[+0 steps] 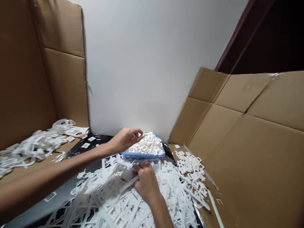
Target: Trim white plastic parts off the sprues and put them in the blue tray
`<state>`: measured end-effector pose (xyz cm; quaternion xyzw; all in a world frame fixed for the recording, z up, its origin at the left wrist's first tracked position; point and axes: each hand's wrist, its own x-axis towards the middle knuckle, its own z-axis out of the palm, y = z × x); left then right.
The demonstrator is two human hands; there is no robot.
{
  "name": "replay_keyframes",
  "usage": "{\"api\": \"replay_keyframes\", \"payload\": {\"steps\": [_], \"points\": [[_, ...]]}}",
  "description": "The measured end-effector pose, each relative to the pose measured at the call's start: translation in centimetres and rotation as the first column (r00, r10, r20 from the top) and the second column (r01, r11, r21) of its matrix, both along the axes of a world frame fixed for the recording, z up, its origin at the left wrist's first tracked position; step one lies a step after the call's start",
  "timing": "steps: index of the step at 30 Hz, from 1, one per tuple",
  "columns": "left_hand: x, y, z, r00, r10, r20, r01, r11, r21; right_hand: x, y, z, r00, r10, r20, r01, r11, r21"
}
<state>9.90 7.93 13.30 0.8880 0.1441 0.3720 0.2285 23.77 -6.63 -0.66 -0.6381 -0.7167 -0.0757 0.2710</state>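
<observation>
Grasping a strip [129, 183] that runs to its left, the right hand [146, 181] is over the scraps [167, 186]; just beyond that grip, the left hand [123, 139] hangs by the tray [143, 155] of pieces [152, 145], its hold unclear.

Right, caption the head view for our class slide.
Left hand at a blue tray of white pieces, right hand holding a strip.

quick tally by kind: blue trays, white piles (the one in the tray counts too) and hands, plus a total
Blue tray: 1
White piles: 4 (tray pile, left-side pile, middle pile, right-side pile)
Hands: 2 (left hand, right hand)
Total: 7
Single white pieces are too many and too overlapped to count.
</observation>
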Motion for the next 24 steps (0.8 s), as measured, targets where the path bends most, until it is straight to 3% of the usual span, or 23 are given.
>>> {"api": "replay_keyframes", "payload": {"steps": [2, 5, 9, 14, 18, 24], "points": [[2.9, 2.6, 2.5, 0.968, 0.09, -0.233, -0.067, 0.992, 0.107, 0.1, 0.1, -0.1, 1.0, -0.012, -0.007, 0.012, 1.0, -0.019], [7.1, 6.0, 4.7, 0.916, 0.102, -0.389, -0.055, 0.99, 0.131, 0.0, 0.0, -0.2, 0.999, -0.018, -0.042, 0.017, 1.0, -0.025], [11.1, 9.3, 4.1, 0.805, 0.137, -0.577, -0.081, 0.989, 0.121, 0.0, -0.1, -0.2, 0.997, -0.009, -0.08, 0.006, 0.999, -0.032], [12.8, 11.5, 2.7, 0.693, 0.048, -0.719, -0.072, 0.997, -0.003, 0.0, -0.1, -0.2, 0.993, -0.005, -0.114, 0.0, 0.999, -0.042], [12.4, 12.4, 3.1, 0.708, -0.041, -0.705, -0.058, 0.992, -0.115, 0.0, 0.0, -0.4, 0.989, 0.006, -0.149, -0.012, 0.999, -0.04], [11.7, 13.0, 2.8, 0.828, -0.101, -0.551, -0.002, 0.983, -0.183, 0.0, -0.1, -0.5, 0.987, 0.008, -0.163, -0.014, 0.999, -0.032]]}}
